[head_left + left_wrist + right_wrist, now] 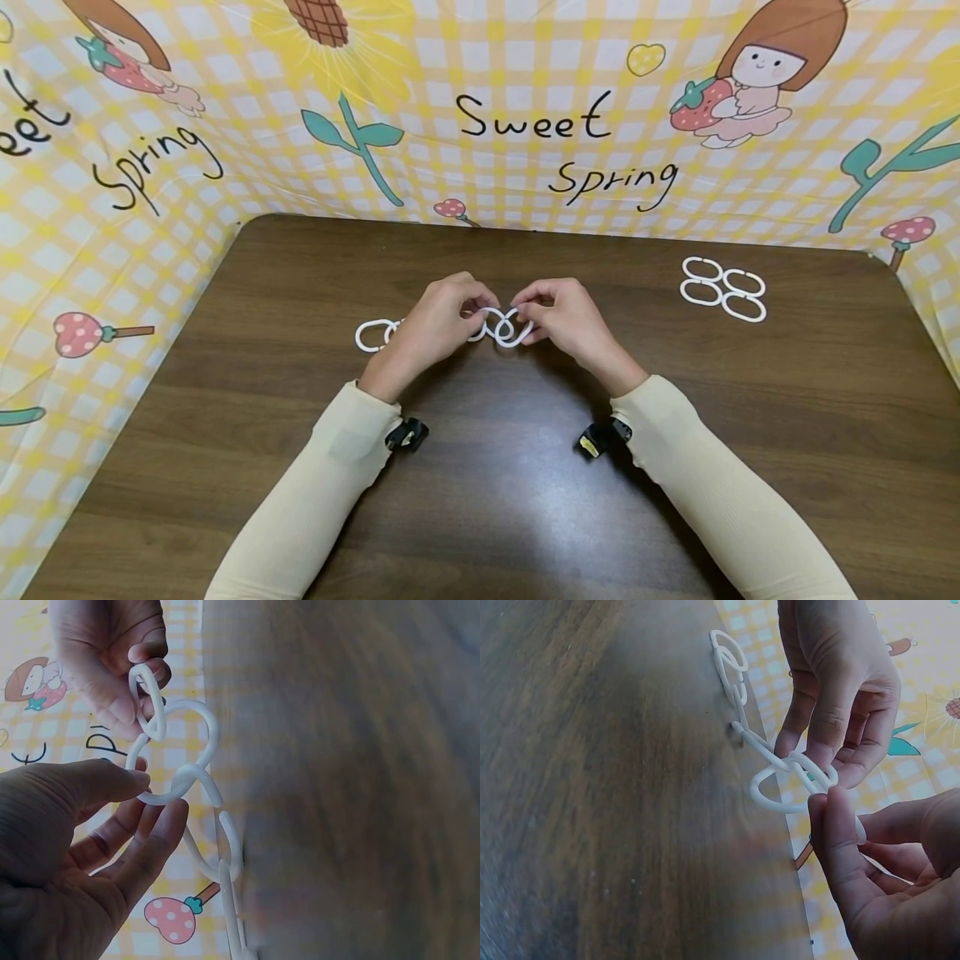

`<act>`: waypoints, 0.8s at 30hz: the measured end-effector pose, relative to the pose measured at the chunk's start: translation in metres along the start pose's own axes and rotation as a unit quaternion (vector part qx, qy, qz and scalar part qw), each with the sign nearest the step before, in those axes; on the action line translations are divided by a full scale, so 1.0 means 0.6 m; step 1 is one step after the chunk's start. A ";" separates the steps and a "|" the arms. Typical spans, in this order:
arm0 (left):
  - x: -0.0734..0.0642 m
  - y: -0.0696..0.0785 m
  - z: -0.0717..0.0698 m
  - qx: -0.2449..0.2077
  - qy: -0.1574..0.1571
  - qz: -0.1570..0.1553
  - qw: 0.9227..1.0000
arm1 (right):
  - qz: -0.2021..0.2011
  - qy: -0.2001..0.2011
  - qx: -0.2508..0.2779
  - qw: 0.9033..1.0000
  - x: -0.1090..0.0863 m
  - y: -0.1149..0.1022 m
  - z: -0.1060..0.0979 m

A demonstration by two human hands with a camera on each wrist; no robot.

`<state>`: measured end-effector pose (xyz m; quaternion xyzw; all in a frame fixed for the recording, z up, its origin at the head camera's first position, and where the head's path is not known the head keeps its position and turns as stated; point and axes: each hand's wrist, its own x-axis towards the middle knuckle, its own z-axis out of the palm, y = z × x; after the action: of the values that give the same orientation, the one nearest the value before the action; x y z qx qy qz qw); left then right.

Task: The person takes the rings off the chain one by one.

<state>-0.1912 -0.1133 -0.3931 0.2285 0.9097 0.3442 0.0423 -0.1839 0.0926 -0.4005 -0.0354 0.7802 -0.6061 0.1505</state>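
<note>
My left hand (pixel 442 312) pinches a white plastic chain link (pixel 212 735) between thumb and fingers, above the table. Facing it, my right hand (pixel 566 321) grips another white C-shaped link (pixel 156 697) by thumb and fingertips. The two links overlap and look hooked through each other in the left wrist view. From the left hand's link a short chain of joined links (pixel 739 729) hangs down and trails to the left, its end link (pixel 358 335) lying on the table beside the left wrist. Fingers hide parts of both held links.
Several loose white links (pixel 744 293) lie together at the back right of the brown wooden table (pixel 487 500). A yellow checked cloth (pixel 525 50) with printed figures rises along the table's back and left sides. Each wrist wears a small black camera (pixel 407 434).
</note>
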 end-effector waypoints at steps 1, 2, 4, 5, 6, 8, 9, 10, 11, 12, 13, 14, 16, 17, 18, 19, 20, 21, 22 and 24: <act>0.000 0.000 0.001 0.001 0.000 0.001 1.000 | 0.000 0.000 0.000 1.000 0.000 -0.001 0.000; 0.000 0.000 0.001 0.001 0.001 0.001 1.000 | 0.000 0.000 0.000 1.000 -0.001 -0.001 0.000; 0.000 -0.001 0.001 0.002 0.001 0.002 1.000 | 0.001 -0.002 -0.002 1.000 -0.001 -0.002 0.000; 0.000 -0.001 0.001 0.002 0.002 0.003 1.000 | 0.001 -0.002 -0.002 1.000 -0.001 -0.002 0.000; 0.000 -0.001 0.002 0.002 0.002 0.003 1.000 | 0.003 -0.002 -0.002 1.000 -0.001 -0.002 -0.001; 0.000 0.000 0.001 0.002 0.003 0.004 1.000 | 0.005 -0.002 -0.002 1.000 -0.001 -0.002 -0.001; 0.000 0.000 0.001 0.002 0.003 0.004 1.000 | 0.006 -0.002 -0.002 1.000 -0.001 -0.002 -0.001; 0.000 0.000 0.001 0.001 0.004 0.004 1.000 | 0.008 -0.002 -0.002 1.000 -0.002 -0.002 -0.002; 0.000 0.000 0.001 0.001 0.005 0.006 1.000 | 0.009 -0.002 -0.001 1.000 -0.002 -0.002 -0.002; 0.000 0.000 0.001 0.002 0.005 0.006 1.000 | 0.010 -0.002 -0.001 1.000 -0.002 -0.002 -0.002; 0.000 0.000 0.002 0.002 0.005 0.007 1.000 | 0.010 -0.003 -0.002 1.000 -0.002 -0.002 -0.002; 0.001 0.000 0.002 0.003 0.006 0.008 1.000 | 0.009 -0.003 -0.002 1.000 -0.002 -0.002 -0.002; 0.001 0.000 0.002 0.005 0.006 0.010 1.000 | 0.008 -0.004 -0.004 1.000 -0.002 -0.002 -0.003; 0.001 0.000 0.002 0.007 0.006 0.011 1.000 | 0.007 -0.004 -0.005 1.000 -0.002 -0.002 -0.003; 0.001 0.000 0.002 0.008 0.006 0.012 1.000 | 0.007 -0.004 -0.006 1.000 -0.002 -0.002 -0.003; 0.001 0.001 0.002 0.009 0.006 0.013 1.000 | 0.006 -0.004 -0.006 1.000 -0.002 -0.002 -0.004; 0.001 0.001 0.002 0.010 0.006 0.014 1.000 | 0.006 -0.004 -0.006 1.000 -0.002 -0.002 -0.004; 0.002 0.000 0.002 0.010 0.005 0.014 1.000 | 0.006 -0.004 -0.005 1.000 -0.002 -0.002 -0.005; 0.002 0.000 0.002 0.011 0.005 0.014 1.000 | 0.007 -0.004 -0.004 1.000 -0.003 -0.002 -0.005; 0.002 0.000 0.001 0.011 0.004 0.013 1.000 | 0.007 -0.004 -0.003 1.000 -0.003 -0.003 -0.006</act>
<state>-0.1923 -0.1121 -0.3935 0.2390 0.9106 0.3358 0.0319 -0.1831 0.0957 -0.3975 -0.0326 0.7818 -0.6024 0.1577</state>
